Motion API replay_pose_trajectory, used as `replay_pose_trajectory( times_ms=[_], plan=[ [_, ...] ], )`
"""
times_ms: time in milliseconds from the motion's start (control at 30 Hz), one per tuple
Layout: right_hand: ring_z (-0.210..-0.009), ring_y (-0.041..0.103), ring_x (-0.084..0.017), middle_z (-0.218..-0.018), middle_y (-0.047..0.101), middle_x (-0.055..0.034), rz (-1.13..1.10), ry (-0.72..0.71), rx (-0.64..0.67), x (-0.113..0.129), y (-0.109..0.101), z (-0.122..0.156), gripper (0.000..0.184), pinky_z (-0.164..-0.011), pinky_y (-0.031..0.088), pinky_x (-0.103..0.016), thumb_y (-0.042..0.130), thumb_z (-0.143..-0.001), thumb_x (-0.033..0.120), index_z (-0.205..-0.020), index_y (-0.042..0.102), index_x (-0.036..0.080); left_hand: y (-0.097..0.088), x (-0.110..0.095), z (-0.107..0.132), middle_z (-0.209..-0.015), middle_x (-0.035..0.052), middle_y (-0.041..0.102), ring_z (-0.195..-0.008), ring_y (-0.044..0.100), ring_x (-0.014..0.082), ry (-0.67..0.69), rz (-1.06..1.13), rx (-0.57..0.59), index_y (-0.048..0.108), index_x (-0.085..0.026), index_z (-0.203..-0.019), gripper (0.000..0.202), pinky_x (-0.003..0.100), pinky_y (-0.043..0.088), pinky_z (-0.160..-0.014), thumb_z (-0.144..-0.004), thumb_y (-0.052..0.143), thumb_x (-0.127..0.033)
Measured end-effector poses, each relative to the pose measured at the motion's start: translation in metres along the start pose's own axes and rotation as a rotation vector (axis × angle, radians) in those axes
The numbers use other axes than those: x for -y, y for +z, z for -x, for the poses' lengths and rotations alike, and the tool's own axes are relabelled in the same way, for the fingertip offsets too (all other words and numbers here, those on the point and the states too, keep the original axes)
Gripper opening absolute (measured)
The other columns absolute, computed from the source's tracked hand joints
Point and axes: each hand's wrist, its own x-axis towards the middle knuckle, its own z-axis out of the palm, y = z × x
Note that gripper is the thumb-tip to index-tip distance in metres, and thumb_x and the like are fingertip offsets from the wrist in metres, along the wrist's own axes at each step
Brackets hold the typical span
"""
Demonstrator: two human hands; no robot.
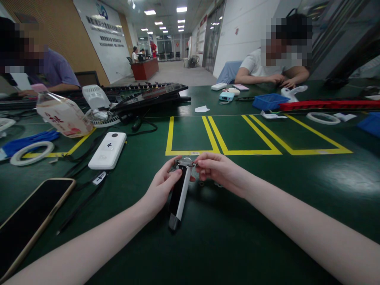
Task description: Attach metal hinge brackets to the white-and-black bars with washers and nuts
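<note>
In the head view, my left hand (162,183) is closed around the upper end of a long black and silver handle-like piece (183,190) with a metal fitting at its top. Its lower end, a dark grey cap, points down towards me and to the left. My right hand (216,169) pinches a small metal part (195,164) at the right side of that fitting; the fingers partly cover it, so its exact kind is unclear. A few tiny metal pieces (219,184) lie on the table just under my right hand.
Yellow tape frames (222,152) mark the green table (237,245) ahead. Left are a white power bank (108,151), a phone (32,221), a tape roll (32,153) and a tilted bottle (63,113). A blue tray (269,102) stands far right; two people sit opposite.
</note>
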Motion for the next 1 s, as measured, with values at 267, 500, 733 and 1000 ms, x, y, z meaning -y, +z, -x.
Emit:
replay_pose_trajectory(
  times_ms=[267,500,733,1000],
  plan=[
    [-0.074,0.062,-0.011,-0.087,0.066,-0.0028,0.530,-0.429,-0.106,0.006,0.009,0.011,0.017,-0.066,0.052,-0.023,0.072,-0.082,0.029,-0.091,0.069,0.016,-0.004,0.001,0.000,-0.087,0.0043,0.072,-0.087,0.067,0.0222,0.007,-0.051,-0.034,0.046,-0.022,-0.138,0.055,0.029,0.048,-0.074,-0.088,0.063,-0.038],
    [-0.076,0.061,-0.010,-0.089,0.066,-0.0021,0.826,-0.708,-0.169,0.001,0.012,0.014,0.012,-0.063,0.050,-0.021,0.067,-0.087,0.022,-0.097,0.069,0.016,-0.005,0.003,-0.001,-0.095,0.0076,0.074,-0.095,0.069,0.0240,0.023,-0.030,0.014,0.041,-0.021,-0.140,0.054,0.031,0.049,-0.081,-0.091,0.060,-0.037],
    [-0.072,0.058,-0.010,-0.087,0.064,-0.0030,1.017,-0.763,-0.195,-0.003,0.015,0.018,0.012,-0.061,0.046,-0.023,0.062,-0.090,0.021,-0.096,0.067,0.012,-0.004,0.003,0.000,-0.092,0.0091,0.075,-0.097,0.069,0.0262,0.053,-0.044,0.036,0.040,-0.017,-0.140,0.058,0.036,0.049,-0.088,-0.090,0.061,-0.036],
    [-0.069,0.056,-0.010,-0.091,0.065,-0.0018,1.275,-0.565,-0.135,0.019,0.005,0.016,0.023,-0.062,0.042,-0.023,0.066,-0.089,0.035,-0.102,0.067,0.017,-0.003,0.003,0.001,-0.090,0.0080,0.075,-0.092,0.069,0.0237,0.036,-0.024,0.033,0.039,-0.018,-0.141,0.062,0.033,0.050,-0.085,-0.088,0.064,-0.038]
  ],
)
